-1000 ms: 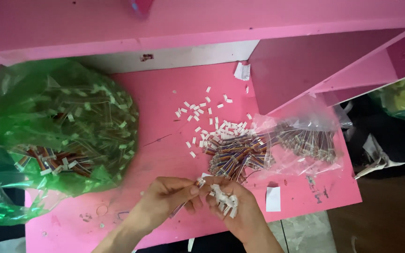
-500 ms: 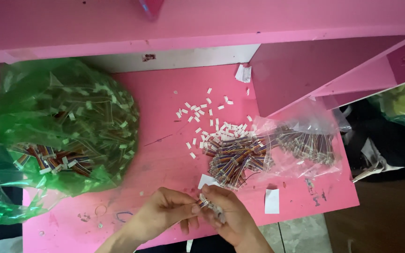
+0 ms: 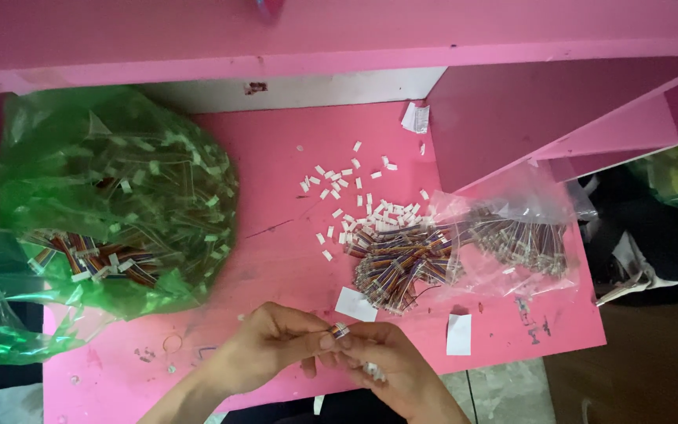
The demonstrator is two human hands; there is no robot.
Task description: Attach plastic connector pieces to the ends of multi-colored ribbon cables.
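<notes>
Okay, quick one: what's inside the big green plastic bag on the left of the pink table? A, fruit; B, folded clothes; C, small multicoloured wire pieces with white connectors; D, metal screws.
C: through the green plastic bag show striped multicoloured wire pieces with white ends, like the loose wire pile on the pink table.

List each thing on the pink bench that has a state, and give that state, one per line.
Green bag: open, slumped, full of wire pieces.
Clear bag: open, lying flat, wires spilling out.
Wire pile: loose heap at the clear bag's mouth.
White connectors: scattered loose.
Left hand: pinching a small wire piece.
Right hand: pinching the same piece, white bits in the palm.
</notes>
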